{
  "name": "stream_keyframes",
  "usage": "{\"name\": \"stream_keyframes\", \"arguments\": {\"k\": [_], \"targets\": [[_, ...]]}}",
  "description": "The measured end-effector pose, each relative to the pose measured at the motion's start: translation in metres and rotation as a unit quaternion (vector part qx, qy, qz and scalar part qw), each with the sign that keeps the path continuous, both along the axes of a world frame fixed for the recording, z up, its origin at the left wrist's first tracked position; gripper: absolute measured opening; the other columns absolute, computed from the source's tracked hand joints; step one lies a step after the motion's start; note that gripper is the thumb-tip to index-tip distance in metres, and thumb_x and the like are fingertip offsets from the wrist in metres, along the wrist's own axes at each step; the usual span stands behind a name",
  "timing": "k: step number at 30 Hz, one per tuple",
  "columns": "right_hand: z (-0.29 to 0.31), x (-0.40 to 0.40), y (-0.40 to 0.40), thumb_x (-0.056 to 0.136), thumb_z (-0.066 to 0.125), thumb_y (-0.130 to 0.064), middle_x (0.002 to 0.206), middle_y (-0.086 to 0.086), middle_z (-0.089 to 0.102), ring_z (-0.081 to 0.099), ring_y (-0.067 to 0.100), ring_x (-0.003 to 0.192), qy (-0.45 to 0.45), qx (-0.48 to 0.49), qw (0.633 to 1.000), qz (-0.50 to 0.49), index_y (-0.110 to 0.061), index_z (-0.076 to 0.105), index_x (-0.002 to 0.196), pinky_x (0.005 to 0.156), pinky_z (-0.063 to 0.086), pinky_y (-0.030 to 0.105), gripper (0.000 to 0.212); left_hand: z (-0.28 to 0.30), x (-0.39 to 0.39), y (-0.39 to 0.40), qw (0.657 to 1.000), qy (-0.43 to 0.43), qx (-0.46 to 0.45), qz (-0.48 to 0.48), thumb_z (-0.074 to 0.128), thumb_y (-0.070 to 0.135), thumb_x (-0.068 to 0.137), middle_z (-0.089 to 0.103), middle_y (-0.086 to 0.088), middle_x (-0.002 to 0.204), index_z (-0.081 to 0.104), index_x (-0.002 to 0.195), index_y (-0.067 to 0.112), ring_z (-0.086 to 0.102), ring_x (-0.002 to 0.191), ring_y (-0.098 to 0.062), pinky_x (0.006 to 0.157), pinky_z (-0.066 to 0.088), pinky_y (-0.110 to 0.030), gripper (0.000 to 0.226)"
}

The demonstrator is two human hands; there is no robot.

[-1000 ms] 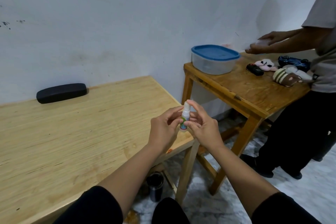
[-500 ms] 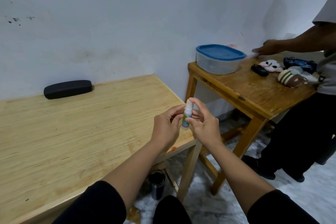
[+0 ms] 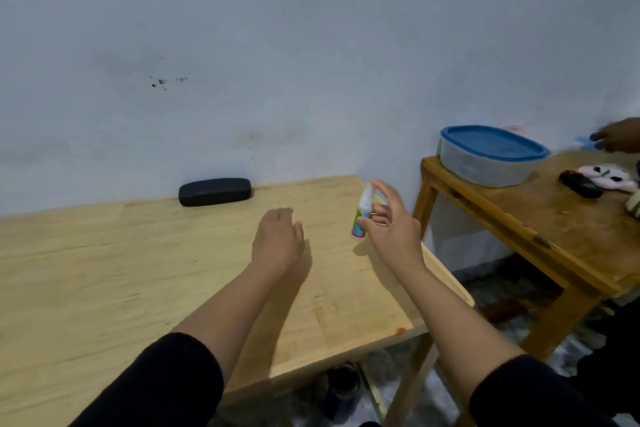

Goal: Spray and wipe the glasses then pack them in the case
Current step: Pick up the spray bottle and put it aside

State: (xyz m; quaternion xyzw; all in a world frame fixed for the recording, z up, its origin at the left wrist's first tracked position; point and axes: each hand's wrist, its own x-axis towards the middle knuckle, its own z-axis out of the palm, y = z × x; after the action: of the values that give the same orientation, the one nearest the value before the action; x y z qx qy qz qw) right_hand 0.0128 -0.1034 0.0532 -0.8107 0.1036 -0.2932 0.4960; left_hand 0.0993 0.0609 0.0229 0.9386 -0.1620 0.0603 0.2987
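- Pale, scuffed wall backs a light wooden worktop [image 3: 104, 270] whose far edge meets the wall; its right edge and near right corner drop off to the floor.
- Most of the worktop surface is bare, with wide open room to the left of and in front of both hands.
- A black glasses case [image 3: 214, 191], closed, lies flat at the far edge, touching or nearly touching the wall, well apart from the hands.
- A narrow gap separates this worktop from a darker wooden side table [image 3: 554, 236] on the right.
- On the side table sit a clear tub with a blue lid [image 3: 491, 152], a small black object [image 3: 581, 180] and a pink and white soft item [image 3: 609, 177]; another person's hand [image 3: 616, 139] reaches in at the right edge of the view.
- The right hand [image 3: 391, 222] clamps a small spray bottle [image 3: 362, 215] between thumb and fingers, the index finger arched over the white nozzle; the bottle is upright, slightly tilted, above the worktop near its right edge.
- The left hand [image 3: 278, 236] holds nothing, its fingers loosely curled and a little apart, back of the hand up, hovering over the worktop just left of the bottle without touching it.
- Both forearms stretch forward from black sleeves, roughly parallel.
- The glasses themselves cannot be seen.
- A dark cylindrical container [image 3: 343, 381] stands on the floor under the worktop's near corner.
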Motion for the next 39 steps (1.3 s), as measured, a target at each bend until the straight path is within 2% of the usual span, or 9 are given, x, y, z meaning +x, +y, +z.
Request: {"name": "stream_keyframes", "arguments": {"k": [1, 4, 6, 11, 21, 27, 30, 35, 39], "targets": [[0.002, 0.009, 0.006, 0.078, 0.07, -0.006, 0.098, -0.001, 0.064, 0.064, 0.001, 0.082, -0.001, 0.001, 1.0, 0.004, -0.038, 0.047, 0.128, 0.079, 0.051, 0.014, 0.065, 0.001, 0.006, 0.012, 1.0, 0.009, 0.011, 0.02, 0.036, 0.027, 0.097, 0.041, -0.014, 0.141, 0.038, 0.136, 0.006, 0.036, 0.131, -0.027, 0.107, 0.031, -0.035, 0.044], [0.006, 0.037, 0.022, 0.077, 0.068, -0.006, 0.099, 0.003, 0.065, 0.063, 0.001, 0.08, 0.006, 0.003, 1.0, 0.017, -0.039, 0.046, 0.129, 0.068, 0.044, 0.0, 0.065, -0.004, 0.023, 0.044, 0.996, 0.008, 0.067, 0.059, 0.037, 0.029, 0.095, 0.046, -0.014, 0.135, 0.044, 0.129, 0.005, 0.041, 0.124, -0.028, 0.105, 0.036, -0.039, 0.042], [0.008, 0.054, 0.034, 0.077, 0.067, -0.006, 0.1, 0.003, 0.066, 0.063, 0.003, 0.079, 0.015, -0.002, 0.999, 0.029, -0.04, 0.046, 0.128, 0.063, 0.041, -0.003, 0.065, -0.009, 0.034, 0.06, 0.989, 0.033, 0.128, 0.069, 0.032, 0.034, 0.096, 0.04, -0.014, 0.142, 0.038, 0.134, 0.004, 0.034, 0.132, -0.029, 0.112, 0.03, -0.04, 0.049], [0.006, 0.092, 0.06, 0.077, 0.064, -0.002, 0.102, 0.007, 0.062, 0.061, 0.01, 0.074, 0.031, 0.001, 0.997, 0.065, -0.035, 0.048, 0.127, 0.05, 0.038, -0.002, 0.062, -0.022, 0.05, 0.082, 0.982, 0.069, 0.159, 0.076, 0.029, 0.037, 0.098, 0.016, -0.013, 0.156, 0.018, 0.145, 0.007, 0.009, 0.144, -0.03, 0.118, 0.015, -0.044, 0.057], [-0.008, 0.183, 0.09, 0.08, 0.064, 0.002, 0.106, 0.014, 0.06, 0.057, 0.005, 0.071, 0.059, -0.024, 0.992, 0.105, -0.03, 0.047, 0.128, 0.045, 0.037, -0.001, 0.06, -0.037, 0.063, 0.088, 0.983, 0.059, 0.144, 0.099, 0.023, 0.038, 0.098, 0.018, -0.012, 0.156, 0.018, 0.146, 0.007, 0.011, 0.145, -0.026, 0.118, 0.011, -0.041, 0.057], [-0.021, 0.234, 0.098, 0.081, 0.061, 0.002, 0.108, 0.014, 0.058, 0.06, 0.016, 0.079, 0.067, -0.018, 0.992, 0.104, -0.033, 0.045, 0.127, 0.044, 0.038, -0.001, 0.06, -0.04, 0.062, 0.088, 0.987, 0.044, 0.114, 0.108, 0.023, 0.034, 0.098, 0.02, -0.012, 0.155, 0.02, 0.145, 0.006, 0.012, 0.144, -0.025, 0.118, 0.009, -0.038, 0.055], [-0.028, 0.253, 0.101, 0.081, 0.061, 0.002, 0.106, 0.013, 0.058, 0.061, 0.017, 0.08, 0.064, -0.026, 0.993, 0.095, -0.035, 0.045, 0.126, 0.047, 0.041, 0.001, 0.06, -0.042, 0.062, 0.088, 0.987, 0.041, 0.108, 0.109, 0.023, 0.033, 0.098, 0.02, -0.013, 0.155, 0.02, 0.145, 0.005, 0.012, 0.144, -0.024, 0.117, 0.007, -0.037, 0.055], [-0.037, 0.27, 0.107, 0.083, 0.058, 0.002, 0.105, 0.008, 0.056, 0.06, 0.016, 0.083, 0.061, -0.025, 0.994, 0.086, -0.04, 0.042, 0.123, 0.066, 0.052, 0.023, 0.059, -0.042, 0.062, 0.087, 0.986, 0.046, 0.115, 0.112, 0.022, 0.033, 0.098, 0.017, -0.012, 0.156, 0.016, 0.146, 0.006, 0.009, 0.145, -0.023, 0.117, 0.003, -0.035, 0.055], [-0.041, 0.272, 0.11, 0.083, 0.057, 0.003, 0.103, 0.004, 0.055, 0.06, 0.019, 0.089, 0.046, -0.045, 0.992, 0.104, -0.037, 0.04, 0.124, 0.076, 0.054, 0.031, 0.059, -0.042, 0.062, 0.088, 0.985, 0.045, 0.119, 0.114, 0.022, 0.033, 0.098, 0.017, -0.013, 0.156, 0.017, 0.146, 0.005, 0.009, 0.145, -0.023, 0.116, 0.002, -0.034, 0.055]]}}
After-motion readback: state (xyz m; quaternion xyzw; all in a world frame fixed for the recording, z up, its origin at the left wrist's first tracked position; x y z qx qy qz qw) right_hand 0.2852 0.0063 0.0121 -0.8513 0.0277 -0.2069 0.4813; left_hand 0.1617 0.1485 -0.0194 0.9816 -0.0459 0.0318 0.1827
